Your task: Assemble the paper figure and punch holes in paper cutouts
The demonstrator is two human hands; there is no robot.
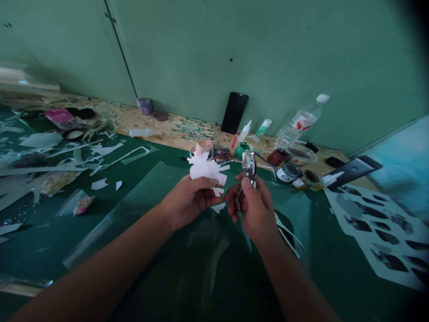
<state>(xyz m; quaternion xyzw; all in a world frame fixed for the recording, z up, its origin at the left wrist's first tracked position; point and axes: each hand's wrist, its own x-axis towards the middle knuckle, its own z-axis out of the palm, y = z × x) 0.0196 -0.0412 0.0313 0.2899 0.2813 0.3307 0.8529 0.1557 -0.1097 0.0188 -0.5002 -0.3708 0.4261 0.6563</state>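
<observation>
My left hand [189,199] is closed on a white paper cutout [205,170] with strip-like tabs round its edge, the thumb lying on top. A hand's width to the right, my right hand [254,203] grips a metal hole punch [248,165], its head pointing up and away from me. The punch and the cutout are apart. My right fingers hide most of the punch's handles. Beneath both hands lies a clear plastic sheet [134,197] on the dark green table [161,286]. A small white scrap [218,208] lies between the hands.
Paper offcuts [100,183] and small bags [78,203] litter the left side. Along the back stand a phone [234,112], glue bottles [245,130], paint jars [287,172] and a plastic bottle [301,120]. A printed sheet [378,237] lies at right, beside another dark device [357,172].
</observation>
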